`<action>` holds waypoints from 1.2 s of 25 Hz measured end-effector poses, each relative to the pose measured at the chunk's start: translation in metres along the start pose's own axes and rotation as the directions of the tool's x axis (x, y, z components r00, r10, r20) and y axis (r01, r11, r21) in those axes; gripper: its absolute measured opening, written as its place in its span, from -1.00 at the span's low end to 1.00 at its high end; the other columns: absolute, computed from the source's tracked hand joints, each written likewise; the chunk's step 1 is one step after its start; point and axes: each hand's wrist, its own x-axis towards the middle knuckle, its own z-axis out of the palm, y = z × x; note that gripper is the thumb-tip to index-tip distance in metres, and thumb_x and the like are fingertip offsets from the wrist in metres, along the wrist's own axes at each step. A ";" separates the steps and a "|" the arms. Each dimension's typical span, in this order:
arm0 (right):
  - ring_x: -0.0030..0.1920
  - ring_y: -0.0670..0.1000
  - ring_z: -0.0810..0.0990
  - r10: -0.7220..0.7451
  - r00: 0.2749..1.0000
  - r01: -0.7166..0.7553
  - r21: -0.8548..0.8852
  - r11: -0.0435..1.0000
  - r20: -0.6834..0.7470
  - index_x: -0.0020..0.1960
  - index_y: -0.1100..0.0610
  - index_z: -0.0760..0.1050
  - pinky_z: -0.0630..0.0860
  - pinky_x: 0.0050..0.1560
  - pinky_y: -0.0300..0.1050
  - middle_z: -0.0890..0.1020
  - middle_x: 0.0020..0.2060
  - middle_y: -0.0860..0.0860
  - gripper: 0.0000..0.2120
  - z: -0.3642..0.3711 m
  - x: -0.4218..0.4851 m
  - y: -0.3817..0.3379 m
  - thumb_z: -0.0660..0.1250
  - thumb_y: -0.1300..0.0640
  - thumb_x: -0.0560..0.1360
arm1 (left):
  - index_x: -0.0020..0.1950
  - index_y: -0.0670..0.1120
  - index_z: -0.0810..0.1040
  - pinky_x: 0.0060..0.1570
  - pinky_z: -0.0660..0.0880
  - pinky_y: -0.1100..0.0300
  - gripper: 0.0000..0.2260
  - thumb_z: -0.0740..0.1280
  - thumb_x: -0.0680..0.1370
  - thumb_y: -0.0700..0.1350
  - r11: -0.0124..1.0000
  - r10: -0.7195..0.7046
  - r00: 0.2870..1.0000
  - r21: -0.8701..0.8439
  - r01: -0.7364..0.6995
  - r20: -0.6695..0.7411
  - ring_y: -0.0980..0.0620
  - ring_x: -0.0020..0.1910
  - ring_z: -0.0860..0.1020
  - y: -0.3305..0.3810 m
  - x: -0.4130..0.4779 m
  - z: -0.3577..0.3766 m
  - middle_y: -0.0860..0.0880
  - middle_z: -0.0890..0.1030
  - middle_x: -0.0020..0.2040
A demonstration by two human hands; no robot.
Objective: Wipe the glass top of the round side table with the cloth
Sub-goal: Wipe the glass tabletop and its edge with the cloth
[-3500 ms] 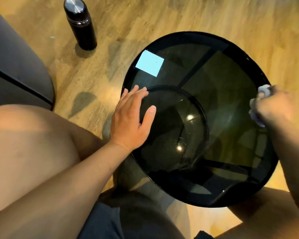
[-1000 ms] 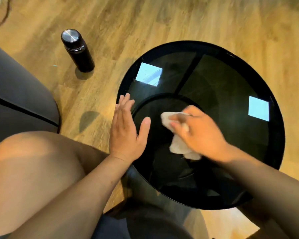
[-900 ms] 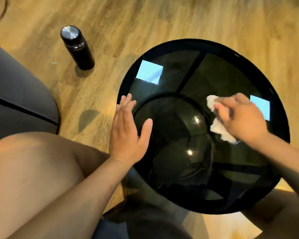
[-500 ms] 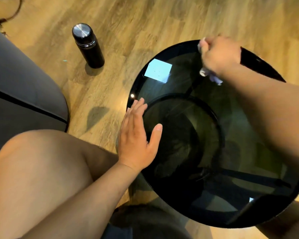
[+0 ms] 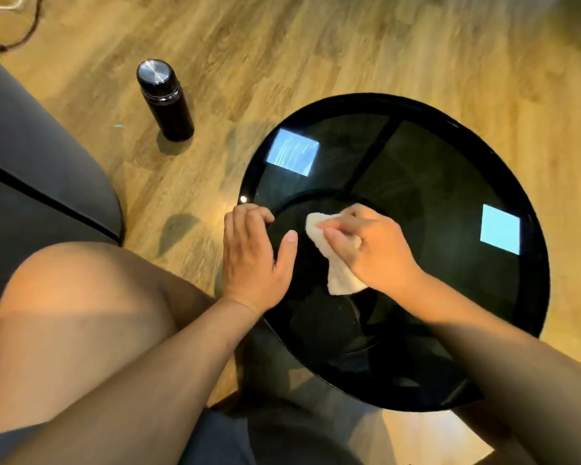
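Note:
The round side table has a dark glass top (image 5: 450, 182) with a black rim, and it fills the right half of the head view. My right hand (image 5: 373, 250) presses a crumpled white cloth (image 5: 336, 270) onto the glass left of centre. My left hand (image 5: 254, 256) lies on the table's left edge, fingers curled over the rim and thumb out on the glass, holding nothing. The thumb tip is a short gap from the cloth. Two bright square reflections show on the glass.
A black flask (image 5: 165, 99) with a silver lid stands on the wooden floor, up and left of the table. A dark grey sofa (image 5: 37, 176) runs along the left edge. My bare knee (image 5: 81, 297) is close to the table's left side. A cable (image 5: 21, 35) lies at the top left.
My right hand has brought the cloth from the table's far rim back to the near left of the glass, beside my left hand. My left hand's fingers have curled over the rim.

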 end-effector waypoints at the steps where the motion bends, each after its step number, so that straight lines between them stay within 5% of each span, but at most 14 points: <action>1: -0.03 -0.02 0.61 0.018 0.999 -0.019 -0.048 0.999 -0.027 0.02 -0.10 0.66 0.52 -0.02 -0.08 0.61 -0.07 -0.05 -0.74 -0.009 -0.027 0.012 0.23 -0.12 0.52 | 0.10 -0.18 0.38 0.11 0.38 0.03 -0.70 0.23 0.53 0.02 1.000 0.002 1.000 0.004 -0.002 0.006 -0.12 0.07 0.39 0.002 0.000 0.000 -0.18 0.43 0.07; 6: 0.04 0.15 0.63 0.160 0.979 -0.188 -0.252 0.949 -0.126 0.04 -0.03 0.68 0.47 0.07 -0.05 0.65 0.02 0.09 -0.65 -0.063 -0.062 0.084 0.17 -0.11 0.48 | 0.35 -0.17 0.33 0.50 0.16 -0.13 -0.57 0.20 0.57 0.05 0.999 -0.027 0.995 -0.037 0.031 0.094 -0.10 0.50 0.24 0.001 0.001 0.002 -0.18 0.39 0.40; 9: 0.06 0.24 0.59 0.251 0.921 -0.352 -0.365 0.862 -0.297 0.13 0.08 0.63 0.46 0.06 0.02 0.64 0.02 0.20 -0.56 -0.082 0.000 0.119 0.09 -0.11 0.53 | 0.40 -0.18 0.31 0.56 -0.09 0.08 -0.54 0.17 0.59 0.05 0.997 -0.045 0.994 -0.056 0.051 0.103 -0.08 0.56 0.15 -0.002 0.002 0.002 -0.16 0.35 0.47; 13: 0.00 0.36 0.58 0.376 0.827 -0.532 -0.364 0.764 -0.418 0.15 0.12 0.58 0.48 0.03 0.14 0.61 0.00 0.29 -0.58 -0.063 0.075 0.098 0.06 -0.06 0.55 | 0.42 -0.16 0.30 0.55 -0.14 0.13 -0.53 0.17 0.59 0.07 0.996 -0.051 0.991 -0.064 0.059 0.120 -0.06 0.57 0.14 -0.003 0.003 0.004 -0.15 0.33 0.49; 17: -0.14 0.22 0.66 0.229 0.957 -0.285 -0.408 0.867 -0.180 -0.09 0.10 0.62 0.50 -0.18 -0.02 0.66 -0.18 0.12 -0.61 0.000 0.088 -0.001 0.09 -0.09 0.43 | 0.44 -0.19 0.30 0.55 -0.12 0.14 -0.48 0.17 0.58 0.10 0.993 -0.046 0.992 -0.100 0.058 0.118 -0.08 0.56 0.15 -0.002 0.004 0.001 -0.17 0.33 0.50; 19: -0.21 0.07 0.63 0.060 0.998 -0.067 -0.290 0.955 -0.035 -0.18 0.05 0.62 0.51 -0.25 -0.07 0.63 -0.25 0.01 -0.61 0.034 0.066 -0.052 0.09 -0.13 0.47 | 0.44 -0.22 0.30 0.56 -0.06 0.08 -0.46 0.14 0.58 0.09 0.986 -0.034 0.995 -0.161 0.048 0.091 -0.09 0.55 0.17 -0.001 0.003 -0.002 -0.21 0.33 0.49; 22: -0.14 0.04 0.61 -0.169 0.982 0.175 -0.071 0.982 0.083 -0.05 -0.01 0.66 0.56 -0.20 0.03 0.62 -0.18 -0.02 -0.67 0.040 0.031 -0.062 0.15 -0.11 0.54 | 0.42 -0.12 0.30 0.53 0.08 0.08 -0.54 0.12 0.57 0.07 0.904 -0.155 0.987 -0.397 0.159 0.043 -0.01 0.55 0.16 0.007 0.010 -0.008 -0.15 0.32 0.49; 24: -0.07 0.07 0.63 -0.189 0.979 0.195 -0.072 0.978 0.081 0.04 -0.01 0.67 0.58 -0.14 0.05 0.63 -0.09 0.02 -0.70 0.017 0.014 -0.025 0.21 -0.10 0.54 | 0.37 -0.12 0.34 0.54 -0.02 0.17 -0.58 0.11 0.58 0.07 0.915 -0.135 0.986 -0.369 0.163 0.102 0.01 0.56 0.12 0.010 0.023 -0.009 -0.09 0.32 0.49; 27: 0.00 0.11 0.63 -0.095 0.993 0.074 -0.257 0.964 -0.068 0.13 -0.01 0.64 0.56 -0.01 0.04 0.63 -0.01 0.08 -0.65 -0.040 0.012 0.050 0.16 -0.12 0.57 | 0.39 -0.15 0.36 0.55 -0.20 0.00 -0.54 0.12 0.60 0.10 0.998 0.041 0.975 -0.062 -0.028 0.217 -0.06 0.58 0.11 0.007 0.028 0.001 -0.14 0.34 0.51; 30: 0.03 0.29 0.58 0.205 0.949 -0.293 -0.436 0.851 -0.237 0.18 0.07 0.56 0.53 0.03 0.15 0.61 0.01 0.25 -0.57 -0.093 0.044 0.127 0.04 -0.12 0.57 | 0.35 -0.19 0.38 0.55 -0.16 0.10 -0.55 0.17 0.58 0.08 0.983 -0.046 0.989 -0.167 0.070 0.143 -0.04 0.56 0.15 0.002 0.028 0.002 -0.16 0.36 0.49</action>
